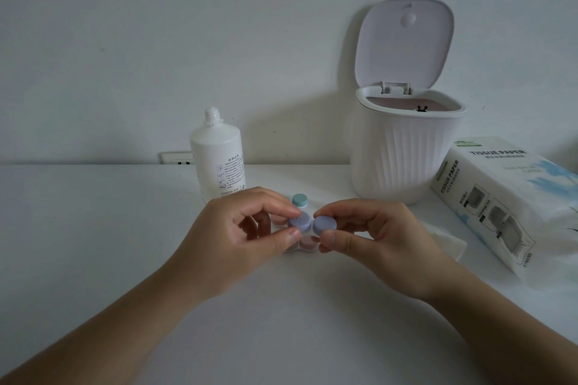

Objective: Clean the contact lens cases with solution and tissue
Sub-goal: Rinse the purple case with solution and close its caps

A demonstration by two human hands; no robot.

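Two purple caps: my left hand (250,228) pinches one cap (298,222), my right hand (369,234) the other (325,226). Light, hard, probably slippery plastic; best gripped at the rims.

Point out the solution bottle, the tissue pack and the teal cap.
solution bottle (219,156): head view, on its white body above the label.
tissue pack (488,194): head view, on its printed side face.
teal cap (300,199): head view, on its flat top.

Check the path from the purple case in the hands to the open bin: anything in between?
Nothing visible. Both the left hand and right hand grip the purple case; bare table lies between it and the open bin.
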